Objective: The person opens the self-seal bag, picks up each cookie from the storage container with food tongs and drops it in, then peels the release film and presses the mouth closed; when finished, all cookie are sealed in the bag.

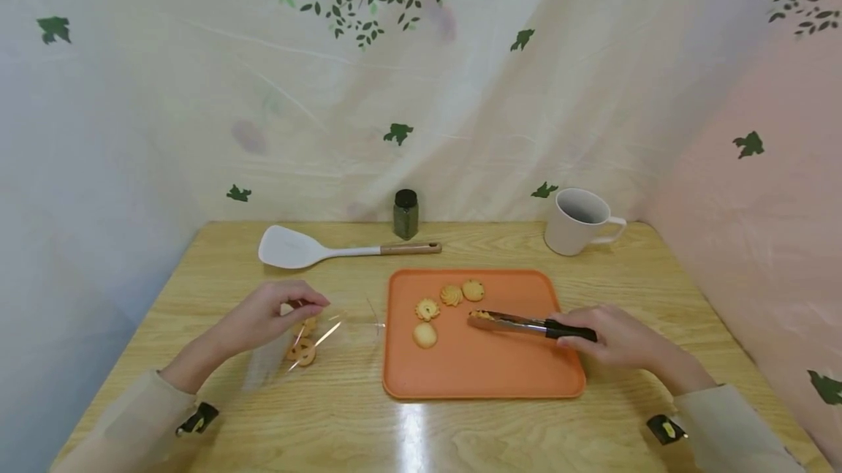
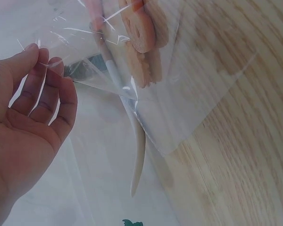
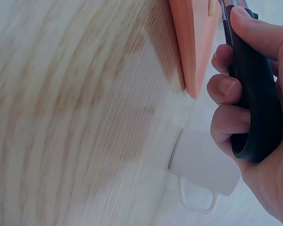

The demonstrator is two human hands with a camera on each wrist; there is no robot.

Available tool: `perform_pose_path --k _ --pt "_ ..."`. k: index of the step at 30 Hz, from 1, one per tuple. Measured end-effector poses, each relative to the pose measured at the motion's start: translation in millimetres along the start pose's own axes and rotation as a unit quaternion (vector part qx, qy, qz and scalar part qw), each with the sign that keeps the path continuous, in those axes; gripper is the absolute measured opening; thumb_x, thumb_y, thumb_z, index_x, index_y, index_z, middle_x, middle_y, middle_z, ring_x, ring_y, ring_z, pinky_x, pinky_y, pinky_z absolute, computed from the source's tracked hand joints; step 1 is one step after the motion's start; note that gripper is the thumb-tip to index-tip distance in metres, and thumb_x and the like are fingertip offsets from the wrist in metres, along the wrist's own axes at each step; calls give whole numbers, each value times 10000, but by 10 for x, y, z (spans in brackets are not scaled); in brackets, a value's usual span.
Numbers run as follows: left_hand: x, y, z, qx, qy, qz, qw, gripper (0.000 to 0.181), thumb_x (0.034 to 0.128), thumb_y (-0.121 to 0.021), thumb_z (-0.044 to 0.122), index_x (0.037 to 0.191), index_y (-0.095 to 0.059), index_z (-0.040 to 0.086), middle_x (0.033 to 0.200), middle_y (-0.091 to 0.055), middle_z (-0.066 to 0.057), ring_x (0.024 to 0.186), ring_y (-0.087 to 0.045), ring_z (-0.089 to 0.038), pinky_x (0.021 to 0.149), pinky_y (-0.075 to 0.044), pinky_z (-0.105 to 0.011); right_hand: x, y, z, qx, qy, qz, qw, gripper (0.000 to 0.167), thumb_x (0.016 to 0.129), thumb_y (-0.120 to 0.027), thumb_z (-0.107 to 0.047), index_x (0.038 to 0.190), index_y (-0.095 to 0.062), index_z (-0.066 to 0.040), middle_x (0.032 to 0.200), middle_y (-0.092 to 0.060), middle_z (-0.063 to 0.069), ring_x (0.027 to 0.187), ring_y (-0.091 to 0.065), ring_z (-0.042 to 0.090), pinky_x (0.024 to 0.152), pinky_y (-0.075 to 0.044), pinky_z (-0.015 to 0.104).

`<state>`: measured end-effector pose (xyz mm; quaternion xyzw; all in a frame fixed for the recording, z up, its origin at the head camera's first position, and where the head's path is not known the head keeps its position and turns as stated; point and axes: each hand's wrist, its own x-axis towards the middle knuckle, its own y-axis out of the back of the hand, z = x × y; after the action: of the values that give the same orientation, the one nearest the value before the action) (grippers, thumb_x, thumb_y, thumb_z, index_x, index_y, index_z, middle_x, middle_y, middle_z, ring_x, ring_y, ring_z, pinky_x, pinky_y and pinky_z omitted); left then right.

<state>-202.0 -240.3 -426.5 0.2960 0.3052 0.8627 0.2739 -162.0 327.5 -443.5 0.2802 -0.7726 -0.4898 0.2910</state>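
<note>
My left hand pinches the edge of a clear plastic bag between thumb and fingertips. Inside the bag lie a pretzel-shaped cookie and at least one more cookie. With curled fingers my right hand grips the black handle of the tongs. At the tongs' tips, over the orange tray, a cookie shows between the two arms; whether it touches the tray I cannot tell. Several round cookies lie on the tray's left half.
Behind the bag a white spatula lies with its wooden handle pointing right. A dark-lidded jar stands behind the tray, and a white mug stands at the back right. A patterned cloth hangs beyond the table.
</note>
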Motion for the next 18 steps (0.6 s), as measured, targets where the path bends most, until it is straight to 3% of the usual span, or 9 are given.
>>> perform_pose_path --k 5,11,18 --pt "6 -2 -6 -45 -69 2 10000 195 951 -697 9 1100 -750 123 957 -735 -31 790 -678 -182 617 -555 -294 33 1 -7 224 16 -76 9997 348 983 -699 -185 1277 -691 1 1136 -740 62 882 -647 6 654 -518 242" --pt "21 1 4 -44 -30 -20 10000 191 955 -693 16 1097 -750 132 959 -734 -10 788 -676 -191 601 -549 -289 103 -7 -9 151 40 -35 9999 353 980 -704 -198 1278 -694 -10 1126 -742 35 915 -677 39 708 -578 307" --pt "28 2 16 1 -217 33 9998 217 940 -705 -2 1088 -748 151 982 -727 64 826 -686 -157 622 -555 -283 303 6 -102 107 183 -41 9998 380 988 -694 -220 1276 -683 29 1163 -733 75 983 -708 136 765 -596 367"
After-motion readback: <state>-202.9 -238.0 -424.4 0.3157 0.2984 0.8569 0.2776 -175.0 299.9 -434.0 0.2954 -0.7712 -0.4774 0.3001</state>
